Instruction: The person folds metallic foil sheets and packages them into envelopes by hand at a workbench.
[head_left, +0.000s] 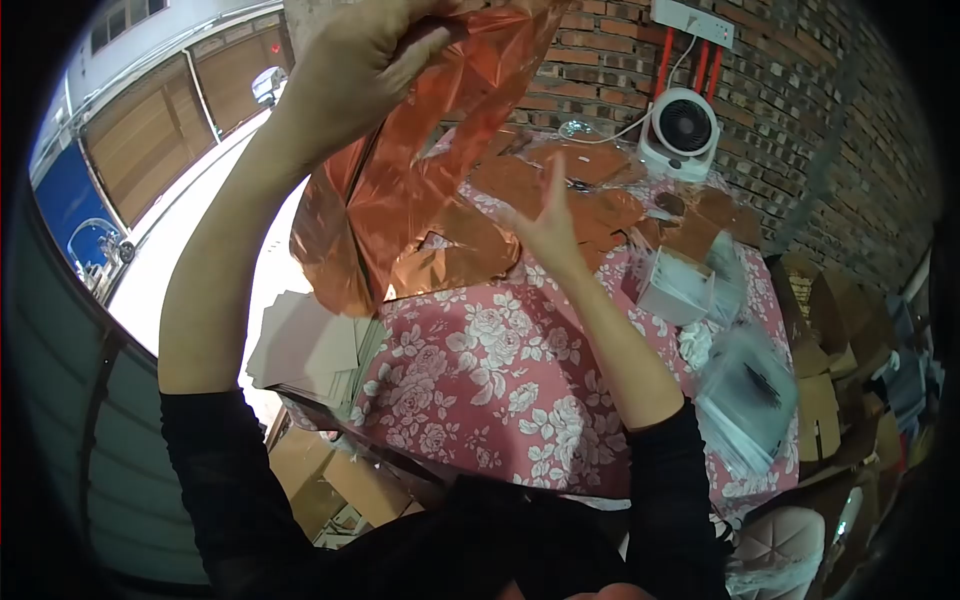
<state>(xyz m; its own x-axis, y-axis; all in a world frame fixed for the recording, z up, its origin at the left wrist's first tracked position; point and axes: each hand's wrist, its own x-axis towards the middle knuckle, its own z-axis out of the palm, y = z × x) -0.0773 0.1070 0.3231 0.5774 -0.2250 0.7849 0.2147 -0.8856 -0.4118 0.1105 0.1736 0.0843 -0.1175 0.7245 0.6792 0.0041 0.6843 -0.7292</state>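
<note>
Head view: the left hand (pixel 365 55) curls its fingers tightly on the copper-coloured foil (pixel 440 125), which hangs below them and left of the right hand (pixel 548 228), its fingers spread wide, seemingly empty. Light, flat-fingered support should limit creasing.

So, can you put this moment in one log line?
left hand: raised, gripping coppery foil | right hand: open, seemingly empty | coppery sheets: on floral tablecloth | white fan: beside brick wall
</note>
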